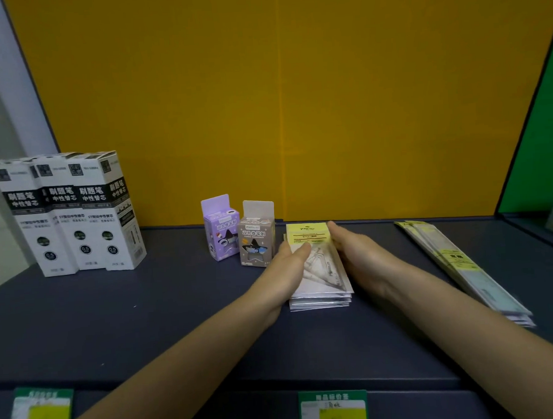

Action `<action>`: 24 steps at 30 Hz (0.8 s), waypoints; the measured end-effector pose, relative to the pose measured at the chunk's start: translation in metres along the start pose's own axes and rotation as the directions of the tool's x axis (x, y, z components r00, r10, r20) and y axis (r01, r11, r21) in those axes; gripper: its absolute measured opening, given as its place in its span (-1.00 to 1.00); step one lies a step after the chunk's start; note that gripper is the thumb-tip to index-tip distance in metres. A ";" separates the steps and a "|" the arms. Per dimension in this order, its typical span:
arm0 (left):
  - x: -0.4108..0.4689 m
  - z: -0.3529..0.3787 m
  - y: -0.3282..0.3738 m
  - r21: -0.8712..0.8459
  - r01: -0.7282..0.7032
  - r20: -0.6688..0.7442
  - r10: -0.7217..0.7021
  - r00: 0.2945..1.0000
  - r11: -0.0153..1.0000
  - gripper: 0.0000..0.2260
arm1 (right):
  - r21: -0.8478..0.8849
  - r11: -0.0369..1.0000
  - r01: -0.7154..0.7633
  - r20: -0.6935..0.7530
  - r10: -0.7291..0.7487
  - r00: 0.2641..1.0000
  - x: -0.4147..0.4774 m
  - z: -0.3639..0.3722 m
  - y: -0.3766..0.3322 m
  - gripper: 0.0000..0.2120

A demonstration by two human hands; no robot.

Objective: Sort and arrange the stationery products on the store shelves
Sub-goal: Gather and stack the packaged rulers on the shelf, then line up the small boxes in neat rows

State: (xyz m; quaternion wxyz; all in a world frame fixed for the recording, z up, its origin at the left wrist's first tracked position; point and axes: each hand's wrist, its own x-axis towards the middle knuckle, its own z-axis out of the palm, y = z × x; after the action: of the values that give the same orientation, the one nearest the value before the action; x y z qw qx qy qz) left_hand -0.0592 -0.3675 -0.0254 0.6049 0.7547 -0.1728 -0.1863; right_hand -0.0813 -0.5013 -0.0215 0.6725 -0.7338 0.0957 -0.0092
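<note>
- Three white pen-refill boxes (67, 214).
- Two small sharpener boxes: a purple sharpener box (221, 231) and a grey sharpener box (257, 239).
- One stack of set-square packets (324, 287); the number in it cannot be told.
- One stack of ruler packets (464, 263).
- Two price tags: left price tag (42, 413), right price tag (333, 409).

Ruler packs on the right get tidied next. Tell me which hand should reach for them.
Right, probably. The right hand is on the side of the set-square stack nearest the ruler packs, with bare shelf between; the left hand would have to cross over the stack.
</note>
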 end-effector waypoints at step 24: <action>-0.042 -0.050 -0.005 0.217 -0.310 -0.144 0.344 0.928 0.926 -0.88 | -0.101 0.969 0.226 -0.117 -0.237 0.965 -0.025 0.007 -0.006 -0.47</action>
State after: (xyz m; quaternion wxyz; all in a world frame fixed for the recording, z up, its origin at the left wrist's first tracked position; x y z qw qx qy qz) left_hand -0.0708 -0.3037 -0.0171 0.5655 0.7832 -0.2584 0.0037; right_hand -0.1042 -0.4901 -0.0132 0.6270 -0.7663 0.0525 -0.1304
